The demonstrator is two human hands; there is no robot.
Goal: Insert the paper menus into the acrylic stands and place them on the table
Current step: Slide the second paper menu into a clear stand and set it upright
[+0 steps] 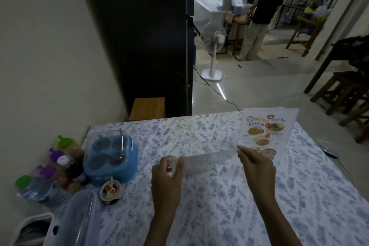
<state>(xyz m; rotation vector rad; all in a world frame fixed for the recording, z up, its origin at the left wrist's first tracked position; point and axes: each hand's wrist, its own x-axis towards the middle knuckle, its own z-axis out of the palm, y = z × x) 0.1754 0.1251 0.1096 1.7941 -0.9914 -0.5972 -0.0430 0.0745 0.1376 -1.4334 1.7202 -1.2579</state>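
A clear acrylic stand (207,161) is held just above the flowered tablecloth (219,205), lying nearly flat. My left hand (166,177) grips its left end. My right hand (256,168) pinches its right end between thumb and fingers. Behind my right hand a paper menu (265,132) with food pictures stands upright near the table's far right edge, inside a second clear stand (293,118) whose edge shows past the paper. Whether the held stand has paper in it is hard to tell.
At the table's left stand a blue condiment caddy (110,161), several capped bottles (50,166), a small bowl (110,190) and a clear lidded box (73,221). Beyond the table are a wooden stool (147,108), a dark cabinet, a white fan (213,44), wooden stools and a standing person (259,12).
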